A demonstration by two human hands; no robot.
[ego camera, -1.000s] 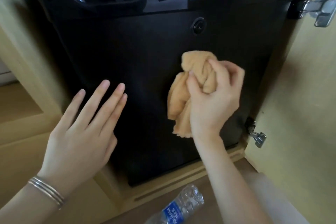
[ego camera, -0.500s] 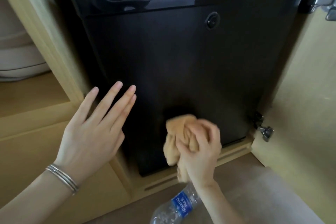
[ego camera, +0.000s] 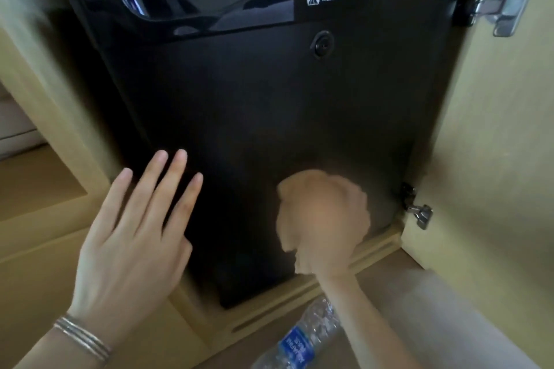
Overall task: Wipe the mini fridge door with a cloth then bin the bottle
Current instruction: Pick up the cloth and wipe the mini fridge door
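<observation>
The black mini fridge door fills the cabinet opening, with a WELLWAY logo near its top. My right hand is blurred with motion and holds a bunched tan cloth against the door's lower right part. My left hand is open with fingers spread, its fingertips over the door's lower left edge. A crumpled clear plastic bottle with a blue label lies on the floor below the fridge, partly hidden by my right forearm.
The fridge sits inside a light wooden cabinet. Its open cabinet door stands at the right, with metal hinges at top and bottom. An open shelf space lies at the left.
My right hand carried the cloth down from the door's middle to its lower part, then slightly right. My left hand stayed near the door's lower left edge.
</observation>
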